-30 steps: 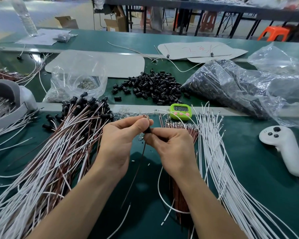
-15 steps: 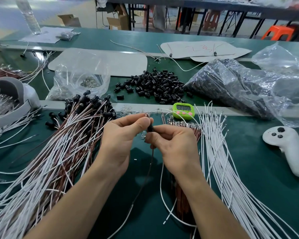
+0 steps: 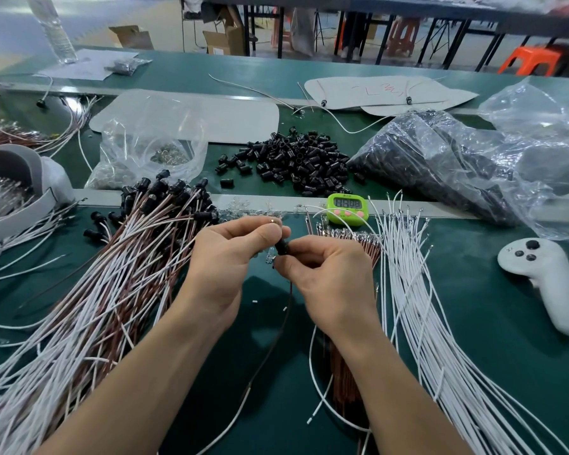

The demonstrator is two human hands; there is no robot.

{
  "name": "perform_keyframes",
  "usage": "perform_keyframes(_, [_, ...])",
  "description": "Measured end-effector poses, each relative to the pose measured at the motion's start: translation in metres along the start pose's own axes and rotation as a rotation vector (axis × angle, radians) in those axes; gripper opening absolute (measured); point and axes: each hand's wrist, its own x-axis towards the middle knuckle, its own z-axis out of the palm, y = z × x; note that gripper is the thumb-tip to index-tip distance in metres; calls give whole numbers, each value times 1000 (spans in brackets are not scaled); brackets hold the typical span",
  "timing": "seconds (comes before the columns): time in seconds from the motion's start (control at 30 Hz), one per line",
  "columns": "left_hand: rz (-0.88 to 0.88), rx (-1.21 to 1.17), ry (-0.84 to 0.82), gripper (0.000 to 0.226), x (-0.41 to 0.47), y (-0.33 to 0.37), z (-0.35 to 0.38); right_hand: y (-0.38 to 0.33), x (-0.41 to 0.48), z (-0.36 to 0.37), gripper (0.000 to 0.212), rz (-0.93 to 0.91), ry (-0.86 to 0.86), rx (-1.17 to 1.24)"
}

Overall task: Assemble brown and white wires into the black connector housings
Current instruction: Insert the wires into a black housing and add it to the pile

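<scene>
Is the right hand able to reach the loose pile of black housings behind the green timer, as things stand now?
Probably yes, once freed. The right hand and left hand both pinch one black housing. The loose pile lies uncovered past the green timer, nothing standing over it.

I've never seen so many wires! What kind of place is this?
Probably a factory assembly workshop: long green workbenches, a heap of loose black connector housings, and big bundles of white wires laid out in rows.

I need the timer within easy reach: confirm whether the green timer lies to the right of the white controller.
No, the green timer lies well to the left of the white controller on the green table.
</scene>
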Motion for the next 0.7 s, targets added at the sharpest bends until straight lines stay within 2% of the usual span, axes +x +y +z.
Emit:
perform_keyframes(0.33, [-29,-8,-10,8,1,1,-3,2,3,2,13,67,-43,170])
perform_keyframes(0.6, [-59,-15,-19,5,-1,-1,-2,-1,4,-1,20,100,-142,200])
perform_keyframes(0.7, [-46,7,-5,10,0,0,-2,-2,4,0,13,99,-136,167])
